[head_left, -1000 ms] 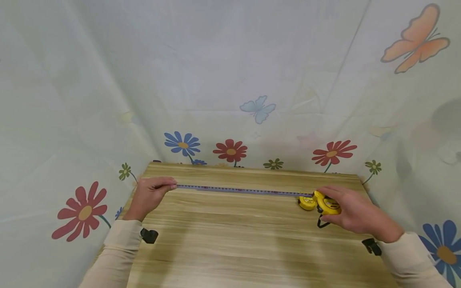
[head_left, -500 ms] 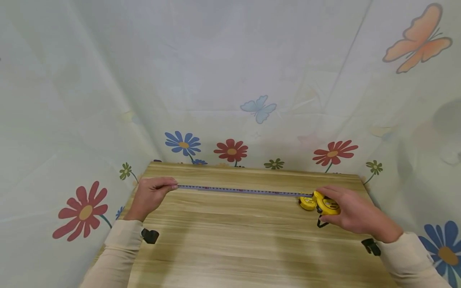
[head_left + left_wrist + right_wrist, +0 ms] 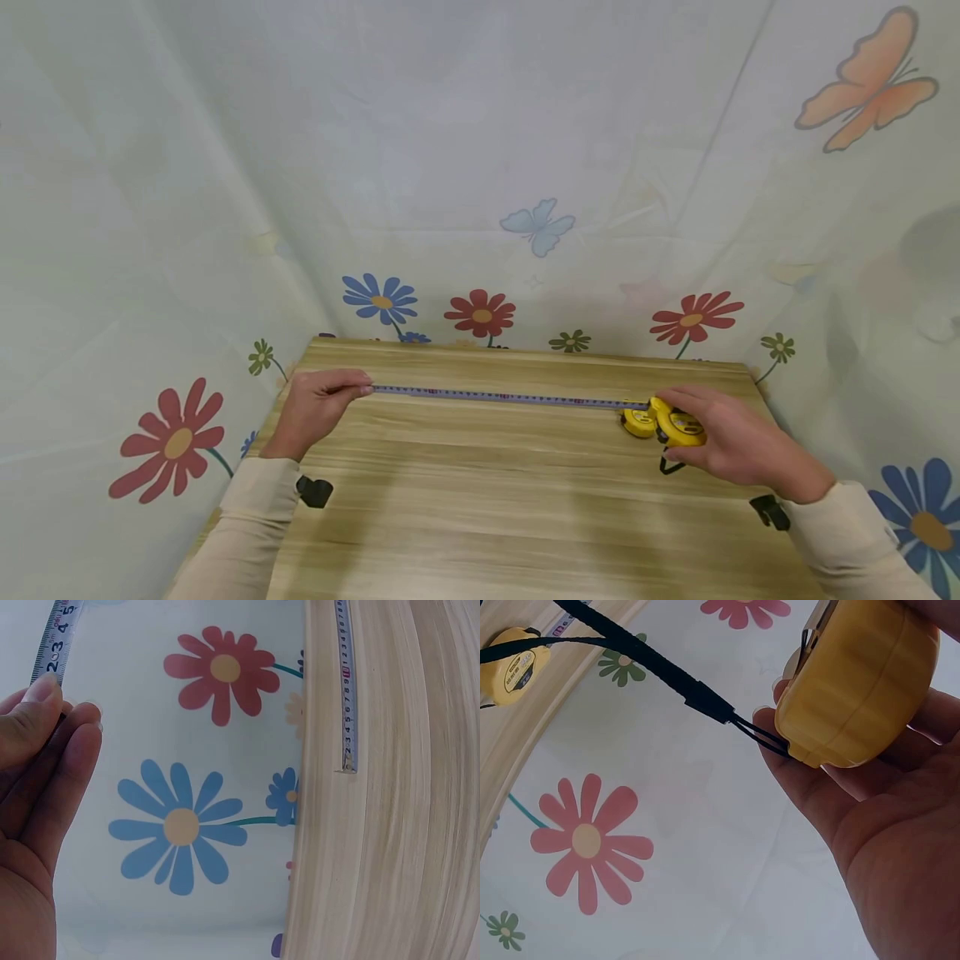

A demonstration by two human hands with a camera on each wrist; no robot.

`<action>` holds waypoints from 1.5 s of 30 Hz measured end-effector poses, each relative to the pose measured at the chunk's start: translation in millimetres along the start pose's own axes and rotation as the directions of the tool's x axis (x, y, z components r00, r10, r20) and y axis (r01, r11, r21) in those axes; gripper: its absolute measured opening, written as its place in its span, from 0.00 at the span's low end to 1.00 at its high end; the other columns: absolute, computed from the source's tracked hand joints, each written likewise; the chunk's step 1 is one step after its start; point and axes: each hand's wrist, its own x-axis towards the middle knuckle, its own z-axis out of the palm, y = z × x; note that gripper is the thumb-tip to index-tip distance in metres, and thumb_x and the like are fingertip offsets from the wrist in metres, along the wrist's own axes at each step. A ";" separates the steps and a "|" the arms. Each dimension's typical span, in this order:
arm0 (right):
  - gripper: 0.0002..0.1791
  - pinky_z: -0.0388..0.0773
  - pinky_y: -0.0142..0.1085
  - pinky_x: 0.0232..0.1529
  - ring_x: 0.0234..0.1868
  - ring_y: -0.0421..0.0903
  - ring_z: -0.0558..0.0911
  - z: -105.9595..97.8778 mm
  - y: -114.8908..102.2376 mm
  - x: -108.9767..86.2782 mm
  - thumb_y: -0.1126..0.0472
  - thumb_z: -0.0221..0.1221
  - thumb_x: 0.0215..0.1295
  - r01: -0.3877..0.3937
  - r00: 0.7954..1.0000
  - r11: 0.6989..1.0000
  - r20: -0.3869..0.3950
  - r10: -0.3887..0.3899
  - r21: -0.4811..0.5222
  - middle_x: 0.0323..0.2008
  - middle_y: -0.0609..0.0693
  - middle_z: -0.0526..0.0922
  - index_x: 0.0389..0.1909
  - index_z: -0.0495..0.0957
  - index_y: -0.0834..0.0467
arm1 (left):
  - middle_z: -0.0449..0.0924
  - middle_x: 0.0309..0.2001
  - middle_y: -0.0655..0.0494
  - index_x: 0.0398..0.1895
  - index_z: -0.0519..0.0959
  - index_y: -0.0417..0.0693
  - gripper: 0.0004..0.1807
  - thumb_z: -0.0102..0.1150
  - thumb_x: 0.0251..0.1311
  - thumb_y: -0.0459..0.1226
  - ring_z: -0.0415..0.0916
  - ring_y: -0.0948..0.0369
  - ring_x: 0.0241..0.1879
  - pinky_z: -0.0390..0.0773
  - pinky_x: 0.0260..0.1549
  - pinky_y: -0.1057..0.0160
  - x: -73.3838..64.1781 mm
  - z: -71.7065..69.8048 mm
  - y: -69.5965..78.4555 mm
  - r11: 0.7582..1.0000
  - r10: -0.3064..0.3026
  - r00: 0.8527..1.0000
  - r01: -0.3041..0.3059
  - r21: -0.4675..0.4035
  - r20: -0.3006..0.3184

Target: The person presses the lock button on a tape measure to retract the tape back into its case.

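On my left wrist feed I read 2 to 5 on the held blade (image 3: 57,641), 3 to 9 on the second blade (image 3: 347,697). The label (image 3: 520,673) on the resting yellow case (image 3: 498,671) is illegible.

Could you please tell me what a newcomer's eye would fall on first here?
Probably the bright yellow tape measure in the right hand, its blade stretched across to the left hand. A second tape measure lies on the wooden table, its own ribbon drawn out. Behind, a large red flower brightens the pale backdrop.
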 end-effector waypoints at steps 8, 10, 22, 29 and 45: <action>0.41 0.84 0.55 0.56 0.58 0.58 0.84 -3.2 -1.0 1.5 0.50 0.77 0.57 0.009 1.000 1.000 0.009 -0.009 0.009 0.64 0.62 0.81 0.69 0.75 0.63 | 0.93 0.38 0.50 0.38 0.93 0.49 0.09 0.74 0.58 0.28 0.91 0.59 0.38 0.79 0.40 0.83 1.0 -0.1 2.2 0.999 -0.022 1.000 0.022 0.024 0.010; 0.41 0.83 0.56 0.57 0.59 0.58 0.84 -3.3 -0.8 1.9 0.50 0.77 0.57 0.009 1.000 1.000 0.010 -0.009 0.007 0.65 0.62 0.81 0.69 0.75 0.63 | 0.93 0.38 0.49 0.38 0.93 0.49 0.08 0.74 0.58 0.28 0.91 0.57 0.38 0.79 0.40 0.83 1.0 -0.3 3.0 0.999 -0.026 1.000 0.026 0.029 0.012; 0.42 0.84 0.55 0.56 0.58 0.57 0.84 -3.6 -1.5 3.3 0.49 0.77 0.57 0.011 1.000 1.000 0.014 -0.011 0.003 0.64 0.62 0.81 0.69 0.75 0.63 | 0.93 0.38 0.49 0.38 0.93 0.49 0.09 0.74 0.58 0.28 0.90 0.62 0.38 0.80 0.39 0.82 2.1 1.6 3.2 1.000 -0.015 1.000 0.015 0.017 0.018; 0.41 0.84 0.55 0.55 0.57 0.56 0.84 -3.7 -3.2 3.5 0.50 0.78 0.56 0.003 1.000 1.000 0.015 -0.003 0.007 0.64 0.62 0.81 0.68 0.76 0.63 | 0.93 0.38 0.48 0.39 0.93 0.48 0.09 0.73 0.59 0.28 0.90 0.61 0.38 0.80 0.40 0.82 1.3 2.7 4.3 1.000 -0.019 0.999 0.019 0.004 0.026; 0.40 0.84 0.55 0.55 0.58 0.57 0.83 -3.8 -3.9 4.6 0.50 0.77 0.57 0.024 1.000 1.000 0.009 -0.024 0.000 0.64 0.62 0.81 0.68 0.76 0.63 | 0.93 0.38 0.49 0.38 0.92 0.49 0.09 0.73 0.58 0.27 0.90 0.65 0.38 0.81 0.39 0.81 1.2 5.3 5.6 1.000 -0.018 0.999 0.019 -0.018 0.027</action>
